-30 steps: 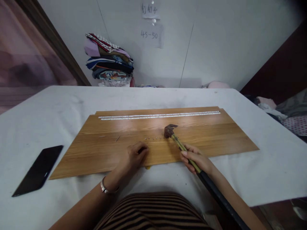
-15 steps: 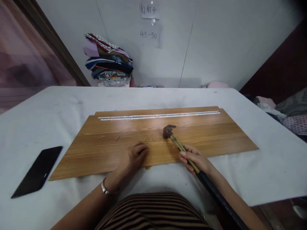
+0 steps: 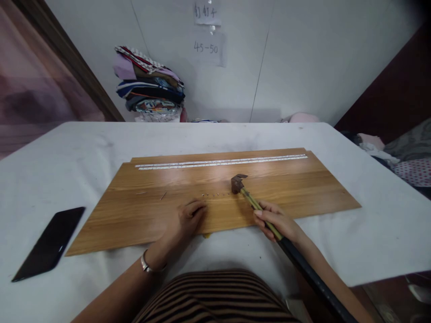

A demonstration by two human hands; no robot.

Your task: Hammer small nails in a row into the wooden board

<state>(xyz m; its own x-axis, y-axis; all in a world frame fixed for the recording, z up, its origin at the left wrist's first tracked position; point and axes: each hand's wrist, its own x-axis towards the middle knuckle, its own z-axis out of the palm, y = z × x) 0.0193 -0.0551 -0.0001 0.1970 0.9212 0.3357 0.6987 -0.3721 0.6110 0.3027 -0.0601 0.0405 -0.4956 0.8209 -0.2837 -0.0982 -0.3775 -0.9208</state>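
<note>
My right hand (image 3: 276, 220) is closed around the handle of a claw hammer (image 3: 251, 197) with a rusty brown head. The hammer head is at the right part of a row of small nails (image 3: 213, 194) in the wooden board (image 3: 144, 224); I cannot tell whether it touches one. On the board just below the row's left end rests my left hand (image 3: 188, 216), its fingers curled. Whether it holds anything is hidden. Two loose nails, one farther left (image 3: 141, 193) and a tilted one (image 3: 163, 195), lie left of that hand.
Two white measuring strips (image 3: 222, 162) run along the board's far side. A black flat tablet-like panel (image 3: 49, 244) lies left of the board on the white-covered table (image 3: 208, 137). Folded cloths (image 3: 151, 85) are stacked behind, by the wall with paper notes (image 3: 207, 47).
The hammer head has shifted slightly right along the nail row, with my right hand on the handle. The whole view has drifted a little; my left hand keeps its place on the board.
</note>
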